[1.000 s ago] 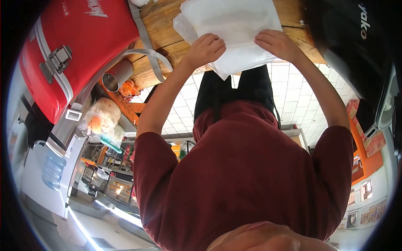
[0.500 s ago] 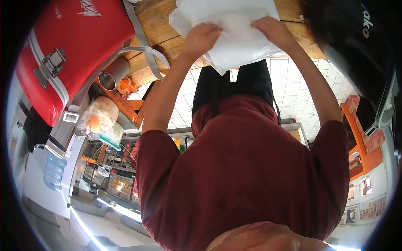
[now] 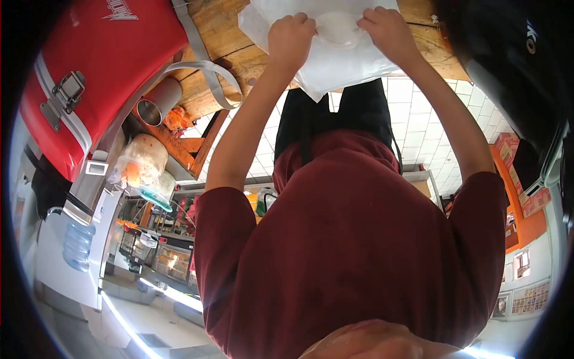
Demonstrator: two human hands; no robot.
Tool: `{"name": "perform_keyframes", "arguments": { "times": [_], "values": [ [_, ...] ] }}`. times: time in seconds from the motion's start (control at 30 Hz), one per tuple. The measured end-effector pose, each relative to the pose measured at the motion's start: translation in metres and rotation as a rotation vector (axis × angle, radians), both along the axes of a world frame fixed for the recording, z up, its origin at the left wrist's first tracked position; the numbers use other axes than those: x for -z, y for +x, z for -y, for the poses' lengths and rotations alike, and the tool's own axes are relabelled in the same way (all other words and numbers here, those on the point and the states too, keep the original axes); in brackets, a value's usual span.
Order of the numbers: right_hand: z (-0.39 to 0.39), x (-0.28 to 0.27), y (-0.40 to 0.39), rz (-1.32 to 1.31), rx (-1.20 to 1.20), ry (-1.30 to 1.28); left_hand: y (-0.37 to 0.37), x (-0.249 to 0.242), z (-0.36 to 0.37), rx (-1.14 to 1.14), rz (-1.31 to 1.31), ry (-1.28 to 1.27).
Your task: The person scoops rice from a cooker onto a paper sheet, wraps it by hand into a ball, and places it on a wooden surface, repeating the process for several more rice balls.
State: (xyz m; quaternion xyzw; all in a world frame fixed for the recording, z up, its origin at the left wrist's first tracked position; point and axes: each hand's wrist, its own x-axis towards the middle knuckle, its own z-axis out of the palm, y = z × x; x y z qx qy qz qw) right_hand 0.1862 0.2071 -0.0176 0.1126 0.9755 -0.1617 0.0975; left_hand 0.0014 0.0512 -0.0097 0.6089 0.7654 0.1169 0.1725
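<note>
A translucent white plastic sheet [image 3: 335, 69] lies over the front edge of the wooden table [image 3: 236, 45], one corner hanging past it. A pale, round, flat shape [image 3: 338, 29] shows in its middle, between my hands. My left hand [image 3: 291, 39] is closed at the left of that shape, thumb and curled fingers gripping the plastic. On the other side, my right hand [image 3: 387, 35] pinches the sheet with bent fingers. What the round shape is made of, I cannot tell.
Left of the sheet are a grey strap [image 3: 224, 75], a metal cylinder [image 3: 158, 103] and a large red box [image 3: 113, 54] with a metal latch. A shiny black appliance [image 3: 508, 66] stands at the right. Tubs with pale contents [image 3: 143, 158] sit below left.
Both hands have shifted slightly up and away from my body, their fingers more curled. The round shape between them shows more plainly.
</note>
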Motion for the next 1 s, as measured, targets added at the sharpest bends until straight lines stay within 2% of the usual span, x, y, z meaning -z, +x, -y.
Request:
{"name": "perform_keyframes", "arguments": {
  "times": [0.03,0.1,0.17,0.33,0.4,0.43,0.47,0.5,0.63,0.67,0.7,0.73,0.77,0.83,0.87,0.9,0.93,1.0],
  "values": [
    [0.011,-0.005,0.005,-0.041,0.016,0.043,0.006,0.002,0.009,0.021,-0.042,0.133],
    [0.027,-0.005,0.013,-0.082,0.036,0.088,0.014,0.012,0.021,0.04,-0.101,0.143],
    [0.039,0.004,0.02,-0.292,0.132,0.16,0.021,0.028,0.025,0.018,-0.176,0.49],
    [0.065,0.01,0.011,-0.346,0.317,0.197,0.061,0.035,0.03,-0.153,-0.173,0.321],
    [0.068,0.014,0.012,-0.351,0.342,0.193,0.077,0.028,0.025,-0.302,-0.009,0.241],
    [0.068,0.016,0.012,-0.361,0.369,0.193,0.08,0.024,0.025,-0.3,-0.01,0.239],
    [0.069,0.017,0.011,-0.364,0.373,0.196,0.081,0.018,0.023,-0.311,0.146,0.258],
    [0.068,0.017,0.011,-0.375,0.4,0.14,0.081,0.013,0.019,-0.319,0.304,0.278],
    [0.068,0.016,0.016,-0.43,0.47,-0.019,0.087,-0.019,-0.009,-0.327,0.404,0.315],
    [0.071,0.02,0.018,-0.433,0.474,-0.018,0.09,-0.033,-0.019,-0.293,0.223,0.242],
    [0.075,0.026,0.018,-0.456,0.617,-0.131,0.093,-0.04,-0.027,-0.255,0.039,0.171],
    [0.077,0.031,0.018,-0.477,0.757,-0.245,0.095,-0.041,-0.033,-0.25,0.033,0.173],
    [0.076,0.025,0.016,-0.485,0.758,-0.246,0.098,-0.041,-0.038,-0.258,0.051,0.145],
    [0.076,0.015,0.012,-0.614,1.009,-0.578,0.095,-0.039,-0.048,-0.264,0.063,0.12],
    [0.075,0.017,0.015,-0.62,1.009,-0.58,0.092,-0.036,-0.053,-0.389,0.214,0.019],
    [0.073,0.019,0.019,-0.578,0.872,-0.44,0.089,-0.032,-0.058,-0.515,0.364,-0.084],
    [0.073,0.021,0.021,-0.535,0.738,-0.302,0.084,-0.027,-0.061,-0.514,0.357,-0.085],
    [0.073,0.014,0.015,-0.559,0.806,-0.397,0.072,-0.019,-0.065,-0.68,0.827,-0.085]
  ]
}}
